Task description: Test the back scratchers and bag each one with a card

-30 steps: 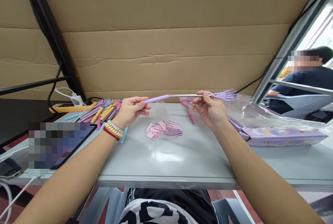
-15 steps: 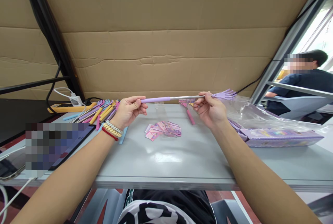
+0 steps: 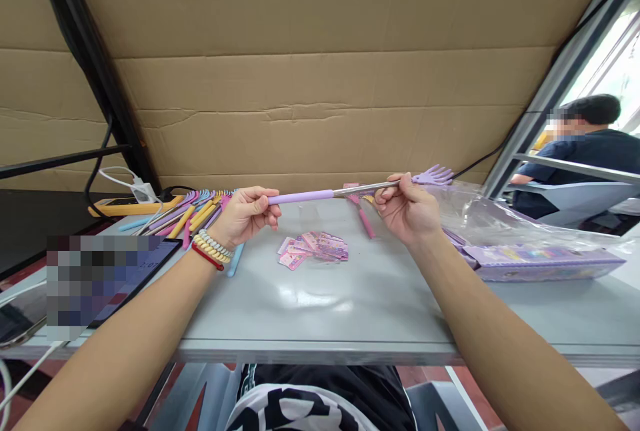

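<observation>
A purple back scratcher [image 3: 306,197] with a metal telescopic rod is stretched out between my two hands above the table. My left hand [image 3: 249,212] is closed on the end of its purple handle. Close to the claw-shaped head, my right hand [image 3: 407,209] pinches the metal rod. Below it lies a loose pile of pink printed cards [image 3: 316,248], partly under clear plastic. A pink back scratcher [image 3: 365,219] rests on the table just left of my right hand. Beside my left wrist, several coloured back scratchers [image 3: 197,214] lie in a heap.
A purple box [image 3: 547,263] with clear plastic wrapping sits at the right. At the left are a tablet [image 3: 145,277], a white charger [image 3: 144,189] and cables. Cardboard [image 3: 325,84] stands behind the grey table [image 3: 310,314]. A person [image 3: 595,151] sits beyond the frame at the right.
The back scratcher tilts slightly more, its handle end a little lower and its claw end a little higher. Both hands keep their hold.
</observation>
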Demonstrator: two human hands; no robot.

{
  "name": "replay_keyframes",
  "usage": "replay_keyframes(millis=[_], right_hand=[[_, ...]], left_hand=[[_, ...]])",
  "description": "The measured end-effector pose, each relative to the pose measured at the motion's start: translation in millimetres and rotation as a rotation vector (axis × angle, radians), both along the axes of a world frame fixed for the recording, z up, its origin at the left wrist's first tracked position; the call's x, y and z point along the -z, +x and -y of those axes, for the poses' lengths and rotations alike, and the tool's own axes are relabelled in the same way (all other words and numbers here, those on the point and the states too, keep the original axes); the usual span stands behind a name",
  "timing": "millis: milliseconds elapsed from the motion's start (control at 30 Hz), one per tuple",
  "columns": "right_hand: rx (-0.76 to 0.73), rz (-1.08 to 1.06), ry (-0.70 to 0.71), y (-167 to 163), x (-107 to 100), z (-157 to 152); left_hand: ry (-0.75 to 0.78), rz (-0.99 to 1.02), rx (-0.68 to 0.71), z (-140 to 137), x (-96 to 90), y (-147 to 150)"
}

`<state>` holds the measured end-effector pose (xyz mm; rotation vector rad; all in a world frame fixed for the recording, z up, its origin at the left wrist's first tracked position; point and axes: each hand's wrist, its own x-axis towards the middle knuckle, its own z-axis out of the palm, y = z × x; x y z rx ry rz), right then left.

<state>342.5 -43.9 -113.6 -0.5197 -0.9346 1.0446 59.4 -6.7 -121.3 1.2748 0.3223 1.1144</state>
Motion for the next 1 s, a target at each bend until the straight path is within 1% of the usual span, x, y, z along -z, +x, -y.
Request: replay_keyframes(millis=[100,233,400,600,800,1000], right_hand=[[-0.008,0.007,0.039,0.6,2.2,-0.5],[0.016,0.037,0.113,0.4,3.5,-0.9],[0.062,0.077,0.157,-0.7,3.9,-1.5],[0.102,0.04,0.2,-1.8,5.6,-3.6],[0.058,0.051,0.198,-0.2,7.7,-5.1],[0.061,0.056,0.181,-2.0,9.8,-5.2]], left_hand=[[0.011,0.004,0.02,-0.6,-0.5,-1.7],[0.016,0.001,0.012,-2.0,0.1,-3.7],[0.028,0.002,-0.028,-2.2,0.9,-3.6],[0.047,0.002,-0.074,0.5,1.5,0.7],[0.051,-0.018,-0.089,-0.4,2.2,0.6],[0.049,-0.054,-0.068,-0.1,1.4,-1.0]])
